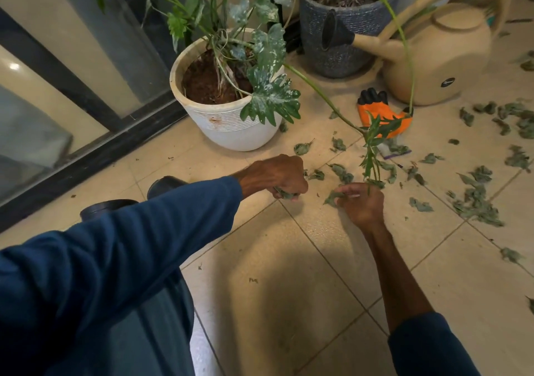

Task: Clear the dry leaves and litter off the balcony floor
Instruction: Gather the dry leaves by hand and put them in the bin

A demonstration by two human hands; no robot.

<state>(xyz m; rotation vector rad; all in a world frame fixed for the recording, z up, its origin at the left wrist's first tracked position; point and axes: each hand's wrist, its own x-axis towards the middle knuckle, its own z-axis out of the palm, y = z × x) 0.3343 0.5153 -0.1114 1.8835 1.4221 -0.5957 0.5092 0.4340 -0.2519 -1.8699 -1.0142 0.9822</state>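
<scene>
Dry leaves (pixel 476 205) lie scattered over the balcony floor (pixel 289 260), thickest on the tiles to the person's right and thinner in front of the white pot (pixel 231 127).

From the head camera, the only view, the left hand (pixel 277 179) is curled into a fist around a bunch (pixel 284 194) of gathered leaves, held just above the tiles. The right hand (pixel 361 205) is down at the floor with its fingers bent, pinching a single leaf (pixel 332 196) at the fingertips. A drooping green stem (pixel 372 156) from the potted plant hangs down right beside that hand. Whether it touches the fingers I cannot tell.

An orange glove (pixel 384 115) lies on the floor near the watering can (pixel 439 57), with a grey pot (pixel 332 29) behind. A small purple-edged scrap (pixel 400 151) sits just below the glove, likely litter.

By my reading the job is at an early stage. The tiles nearest the person look mostly picked clean apart from small crumbs, and one handful has been collected. The large patch to the right, the loose leaves around the stem and the scrap are all left to gather. No bin or bag shows in the view.
</scene>
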